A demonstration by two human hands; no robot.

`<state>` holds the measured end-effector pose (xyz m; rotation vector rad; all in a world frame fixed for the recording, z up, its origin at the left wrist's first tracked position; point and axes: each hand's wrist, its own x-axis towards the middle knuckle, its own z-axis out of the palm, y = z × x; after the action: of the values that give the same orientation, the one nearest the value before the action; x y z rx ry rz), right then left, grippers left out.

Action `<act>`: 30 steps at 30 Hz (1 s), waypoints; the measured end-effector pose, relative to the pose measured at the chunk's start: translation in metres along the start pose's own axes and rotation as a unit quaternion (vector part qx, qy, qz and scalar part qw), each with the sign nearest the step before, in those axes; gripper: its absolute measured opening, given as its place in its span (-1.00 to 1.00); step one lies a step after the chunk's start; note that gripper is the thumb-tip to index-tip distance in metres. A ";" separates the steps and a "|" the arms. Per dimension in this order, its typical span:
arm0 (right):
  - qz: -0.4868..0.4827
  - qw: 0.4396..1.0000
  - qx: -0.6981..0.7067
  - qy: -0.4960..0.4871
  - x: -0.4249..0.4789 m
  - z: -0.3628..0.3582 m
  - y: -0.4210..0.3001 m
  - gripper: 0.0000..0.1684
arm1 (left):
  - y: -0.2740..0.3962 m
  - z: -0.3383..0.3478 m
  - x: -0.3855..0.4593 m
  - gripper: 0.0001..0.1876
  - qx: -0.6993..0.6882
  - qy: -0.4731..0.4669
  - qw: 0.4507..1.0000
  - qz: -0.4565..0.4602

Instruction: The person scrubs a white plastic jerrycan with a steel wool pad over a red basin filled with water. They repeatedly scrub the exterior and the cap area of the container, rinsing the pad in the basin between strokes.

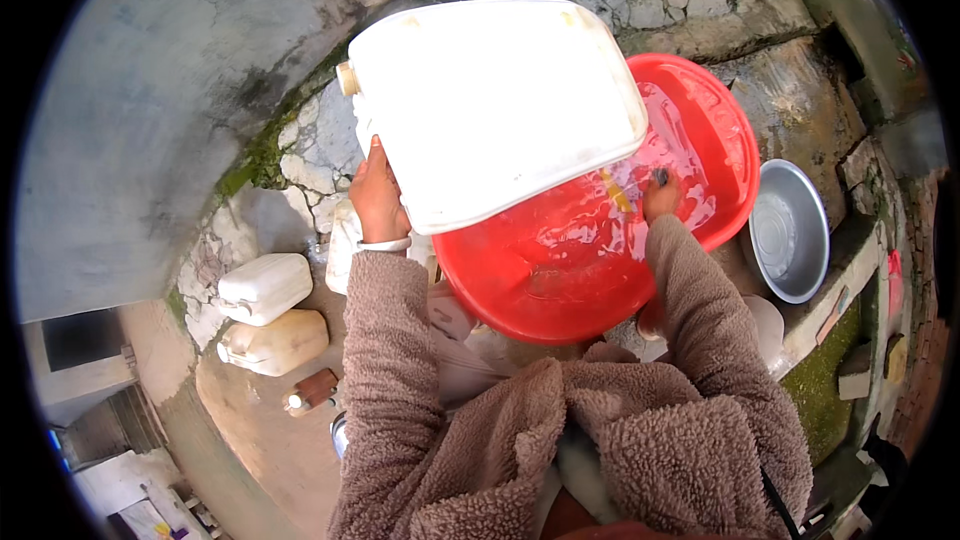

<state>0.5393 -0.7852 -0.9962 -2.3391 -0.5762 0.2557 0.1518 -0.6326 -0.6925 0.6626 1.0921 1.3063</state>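
Observation:
A large white plastic jerrycan point(495, 112) lies on its side, partly over a red plastic tub point(510, 300). Its tan cap point(346, 79) points left. My left hand point(380, 195) grips the jerrycan at its lower left edge, fingers partly hidden behind it. Inside the tub is shallow water point(577, 232) with bright reflections. My right hand point(661, 199) is down in the tub, fingers curled around a small dark object point(660, 176), perhaps a scrubbing pad. Just left of that hand, a yellow strip point(615, 191) shows in the water. The jerrycan hides the tub's far left part.
To the right stands a grey metal basin point(787, 232) beside a low concrete ledge point(832, 300). On the left ground are a white jerrycan point(266, 287), a yellowish jerrycan point(276, 343) and a brown bottle point(313, 390). A plastered wall point(135, 127) rises at upper left.

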 end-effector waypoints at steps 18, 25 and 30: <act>-0.089 0.880 0.456 -0.098 -0.018 -0.143 -0.204 -0.71 | -0.015 -0.004 0.017 -0.75 0.065 0.037 0.997 0.031; -0.470 0.871 0.105 -0.097 -0.050 -0.100 -0.311 -0.44 | -0.003 0.008 0.008 -0.68 0.110 0.057 0.992 0.034; -0.394 0.907 0.125 -0.076 0.000 -0.077 -0.327 -0.42 | 0.012 0.024 -0.013 -0.70 0.137 0.073 0.987 0.038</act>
<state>0.4562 -0.6170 -0.7177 -1.6814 -1.4129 0.1161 0.1695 -0.6385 -0.6692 0.8297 1.3935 1.2973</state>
